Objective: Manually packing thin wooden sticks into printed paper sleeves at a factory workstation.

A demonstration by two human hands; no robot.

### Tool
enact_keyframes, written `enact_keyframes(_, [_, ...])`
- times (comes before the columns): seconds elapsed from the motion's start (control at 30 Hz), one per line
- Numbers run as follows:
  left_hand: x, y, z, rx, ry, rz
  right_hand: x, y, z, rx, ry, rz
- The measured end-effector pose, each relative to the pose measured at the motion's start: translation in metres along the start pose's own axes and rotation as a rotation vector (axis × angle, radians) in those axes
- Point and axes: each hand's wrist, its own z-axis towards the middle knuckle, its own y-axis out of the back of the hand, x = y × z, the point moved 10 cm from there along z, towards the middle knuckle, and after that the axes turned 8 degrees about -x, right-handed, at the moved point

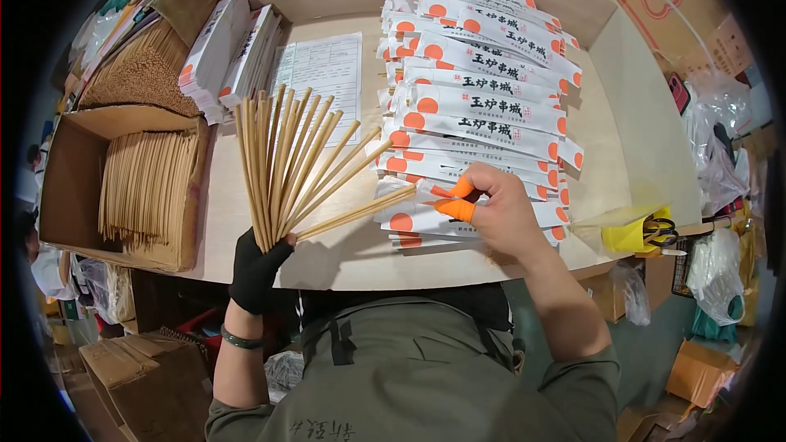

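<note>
A fanned bunch of wooden chopsticks [264,196] rises from my left hand [260,266], which wears a black glove and is closed around their lower ends. One pair leans out to the right, its tips at the end of a white paper chopstick sleeve [426,214]. My right hand [503,213], with orange covers on its fingertips, pinches that end of the sleeve. Whether the tips are inside the paper, I cannot tell. Beneath and beyond lies a stack of white sleeves [491,105] with orange-red dots and dark print, overlapping in rows.
Left on the table, a cardboard box [64,188] holds many chopsticks, with another bundle [139,65] behind it. Stacks of sleeves [214,45] stand beside a printed sheet [340,74]. Scissors [661,232] sit in a yellow holder [622,237] at the right edge. Raised boards border the table.
</note>
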Motion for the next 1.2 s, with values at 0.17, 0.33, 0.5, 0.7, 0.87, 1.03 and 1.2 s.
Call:
enact_keyframes(0.17, [-0.01, -0.006, 0.004, 0.147, -0.027, 0.125, 0.029, -0.01, -0.007, 0.108, 0.331, -0.417])
enact_keyframes(0.33, [-0.052, -0.102, -0.006, 0.118, 0.1, -0.508, 0.081, -0.11, -0.051, 0.2, 0.987, -0.817])
enact_keyframes(0.5, [-0.052, -0.053, 0.028, -0.21, -0.18, -0.293, 0.082, -0.042, -0.024, -0.093, 0.985, -0.711])
enact_keyframes(0.7, [-0.029, -0.046, 0.019, -0.301, -0.057, -0.34, 0.015, -0.067, -0.06, 0.023, 0.985, -0.952])
enact_keyframes(0.87, [-0.024, -0.043, 0.013, -0.247, -0.062, -0.32, 0.017, -0.052, -0.059, -0.096, 0.971, -0.785])
enact_keyframes(1.03, [-0.006, -0.026, 0.012, -0.212, -0.028, -0.216, 0.014, -0.019, -0.031, -0.159, 0.732, -0.603])
enact_keyframes(1.2, [-0.008, -0.002, 0.004, -0.209, -0.13, -0.04, 0.002, 0.012, 0.001, -0.06, 0.055, -0.038])
